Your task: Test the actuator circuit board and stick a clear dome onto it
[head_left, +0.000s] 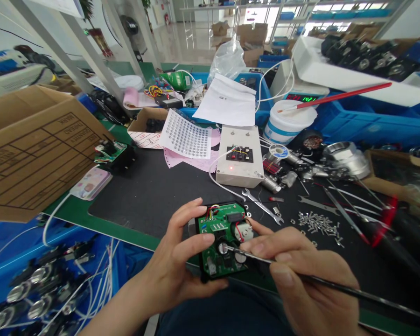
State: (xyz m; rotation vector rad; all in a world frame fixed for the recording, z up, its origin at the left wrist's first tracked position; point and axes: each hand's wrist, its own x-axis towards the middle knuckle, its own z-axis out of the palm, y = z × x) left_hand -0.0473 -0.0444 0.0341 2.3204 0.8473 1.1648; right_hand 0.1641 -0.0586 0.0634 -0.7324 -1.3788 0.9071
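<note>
My left hand grips a green circuit board in a black housing, thumb on the near side of its face and fingers around the edge. The board carries round capacitors, a white component with a red wire, and a small wire connector. Closed around a thin dark rod-like tool with a silvery front end, my right hand rests close to the board's right side. The tool's tip is at a round silver-topped part on the board; whether it touches is unclear.
Beyond the board stands a beige test box with a lit red light. Wrenches and loose screws lie to the right. A white tub bears a red brush. At left are a cardboard box and another board assembly.
</note>
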